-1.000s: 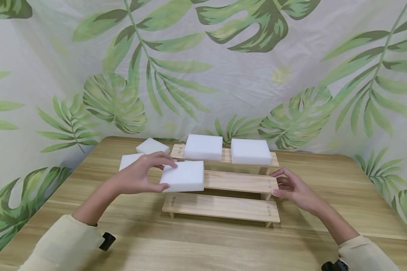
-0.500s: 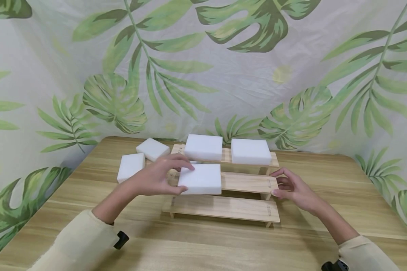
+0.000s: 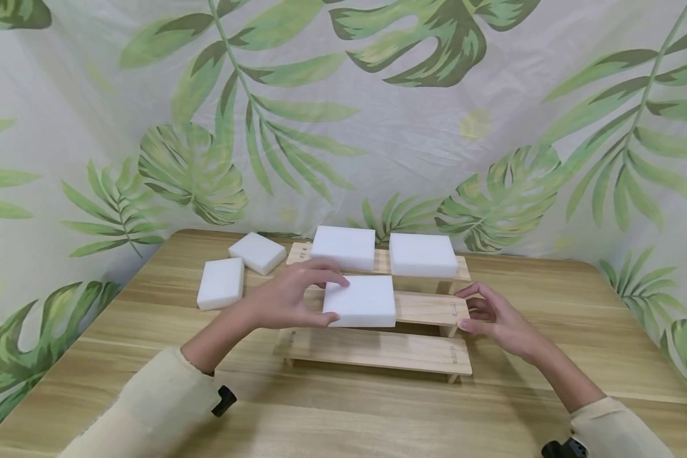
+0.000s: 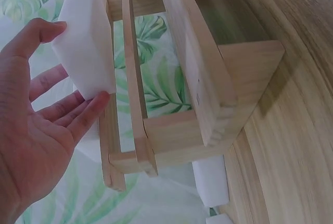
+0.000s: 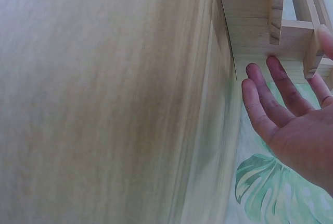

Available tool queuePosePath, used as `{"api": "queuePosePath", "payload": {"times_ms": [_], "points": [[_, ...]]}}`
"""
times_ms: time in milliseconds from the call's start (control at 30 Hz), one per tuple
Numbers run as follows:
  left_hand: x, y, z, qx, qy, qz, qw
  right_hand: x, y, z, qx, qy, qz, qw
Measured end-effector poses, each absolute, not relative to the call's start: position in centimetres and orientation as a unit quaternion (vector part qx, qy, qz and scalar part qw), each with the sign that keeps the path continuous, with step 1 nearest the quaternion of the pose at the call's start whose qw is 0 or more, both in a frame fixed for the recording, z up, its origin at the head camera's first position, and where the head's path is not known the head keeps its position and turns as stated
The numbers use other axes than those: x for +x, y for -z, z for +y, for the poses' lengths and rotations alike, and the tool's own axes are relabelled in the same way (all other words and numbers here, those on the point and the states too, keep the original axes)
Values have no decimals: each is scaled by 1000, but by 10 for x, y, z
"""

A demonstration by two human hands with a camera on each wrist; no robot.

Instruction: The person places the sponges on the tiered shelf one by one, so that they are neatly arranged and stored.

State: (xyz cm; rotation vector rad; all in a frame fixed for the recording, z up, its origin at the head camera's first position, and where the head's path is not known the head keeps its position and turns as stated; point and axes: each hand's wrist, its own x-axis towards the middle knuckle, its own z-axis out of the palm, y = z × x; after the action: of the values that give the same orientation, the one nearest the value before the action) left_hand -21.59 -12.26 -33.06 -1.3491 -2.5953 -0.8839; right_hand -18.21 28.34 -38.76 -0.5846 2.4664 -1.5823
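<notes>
Pinching a white block (image 3: 359, 301) by its left end, the left hand (image 3: 286, 296) held it above the middle shelf (image 3: 426, 308), likely to leave the underside unobstructed. The right hand (image 3: 502, 321) gripped the wooden stand (image 3: 372, 348) at its right end between thumb and index, apparently bracing it. Two spaced blocks (image 3: 343, 245) sat on top, two loose blocks (image 3: 220, 282) on the wood-grain table (image 3: 349, 413); leaf-print fabric (image 3: 412, 140) hung behind.

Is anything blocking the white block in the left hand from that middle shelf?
Nothing visible is. The left hand pinches the white block, and no other block shows on the middle shelf; the right hand is at its right end.
</notes>
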Motion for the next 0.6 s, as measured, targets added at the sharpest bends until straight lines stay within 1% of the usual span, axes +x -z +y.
{"api": "queuePosePath", "payload": {"times_ms": [600], "points": [[-220, 331, -111, -429, 294, -854, 26, -183, 388, 284, -201, 525, 824, 75]]}}
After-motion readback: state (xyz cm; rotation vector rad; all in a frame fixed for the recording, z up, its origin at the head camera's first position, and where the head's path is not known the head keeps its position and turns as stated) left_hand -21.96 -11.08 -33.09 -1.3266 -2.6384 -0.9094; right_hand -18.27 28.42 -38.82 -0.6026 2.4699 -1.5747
